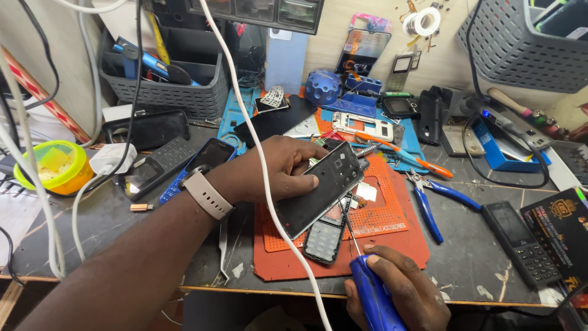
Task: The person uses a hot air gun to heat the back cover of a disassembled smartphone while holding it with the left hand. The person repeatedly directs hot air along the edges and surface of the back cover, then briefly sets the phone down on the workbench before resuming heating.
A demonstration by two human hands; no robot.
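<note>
Two grey baskets (177, 92), one blue-handled pliers (438, 199), one screwdriver (370, 294).

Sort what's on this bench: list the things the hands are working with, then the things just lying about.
In use:
left hand holding the phone
right hand holding the screwdriver
keypad under the phone
red mat

Lying about:
blue pliers
orange tweezers
black keypad phone
yellow tub
grey basket
</note>
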